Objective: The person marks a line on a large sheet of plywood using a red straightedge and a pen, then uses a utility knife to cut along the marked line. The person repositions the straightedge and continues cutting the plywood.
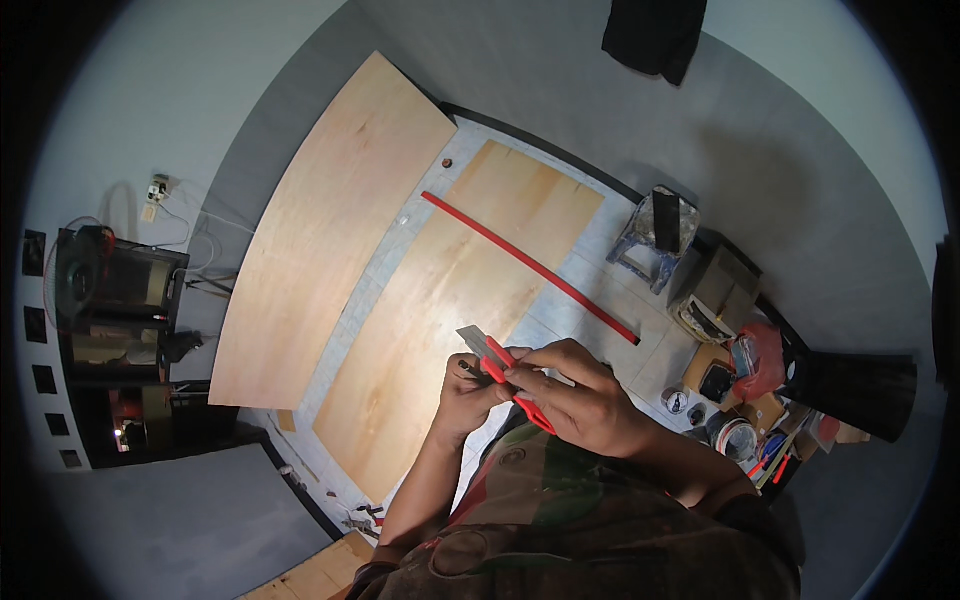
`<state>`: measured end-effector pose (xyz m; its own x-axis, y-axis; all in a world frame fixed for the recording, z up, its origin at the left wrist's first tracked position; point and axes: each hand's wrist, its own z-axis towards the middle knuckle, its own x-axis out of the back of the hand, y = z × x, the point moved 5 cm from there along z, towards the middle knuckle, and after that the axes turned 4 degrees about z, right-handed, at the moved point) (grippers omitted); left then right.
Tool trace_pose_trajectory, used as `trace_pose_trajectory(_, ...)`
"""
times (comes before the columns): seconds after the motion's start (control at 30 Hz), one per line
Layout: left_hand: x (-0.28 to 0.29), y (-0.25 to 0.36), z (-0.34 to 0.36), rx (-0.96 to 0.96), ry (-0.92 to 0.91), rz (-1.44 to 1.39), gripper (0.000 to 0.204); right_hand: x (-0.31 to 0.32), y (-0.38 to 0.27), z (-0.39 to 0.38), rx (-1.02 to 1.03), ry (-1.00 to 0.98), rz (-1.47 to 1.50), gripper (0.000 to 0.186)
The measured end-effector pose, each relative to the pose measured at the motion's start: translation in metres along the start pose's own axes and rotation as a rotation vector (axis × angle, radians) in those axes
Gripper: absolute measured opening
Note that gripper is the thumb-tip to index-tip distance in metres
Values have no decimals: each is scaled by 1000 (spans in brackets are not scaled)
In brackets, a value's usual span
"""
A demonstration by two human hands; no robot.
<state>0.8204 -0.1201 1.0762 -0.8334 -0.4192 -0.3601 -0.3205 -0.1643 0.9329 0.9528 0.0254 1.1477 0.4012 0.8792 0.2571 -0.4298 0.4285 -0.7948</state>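
The left hand [466, 405] and right hand [590, 405] together grip a red-bodied cutter with a grey metal blade [494, 359] before the torso [570, 530], blade pointing away, presumably for safety; a long straight red bar [530, 262] spans a flat, pale plywood sheet [440, 290].

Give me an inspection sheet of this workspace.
Surface: tiled floor; plywood sheet flat on it, second sheet seemingly propped against the wall.
Tools: red bar across the flat sheet; red knife, blade exposed.
Clutter: stool, red bag, tub, at right.
Hands: left hand and right hand hold the knife; small dark item at the left, unclear.
Cables: white cables at left.
Surroundings: fan at left, black cloth on the wall.
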Motion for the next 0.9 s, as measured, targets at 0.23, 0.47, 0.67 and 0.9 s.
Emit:
trace_pose_trajectory(0.23, 20, -17, -24, 10, 57, 32, 52, -8, -10, -1, 16, 3, 34, 42)
trace_pose_trajectory(0.47, 10, -8, -20, 27, 41, -40, 40, -8, -10, -11, 2, -31, 7, 45)
trace_pose_trajectory(0.67, 6, -11, -23, 31, 31, -74, 45, -8, -19, -12, -10, 9, -6, 43)
trace_pose_trajectory(0.9, 7, -20, -31, -18, 10, -112, 40, -5, -28, -16, 65, 25, -69, 42)
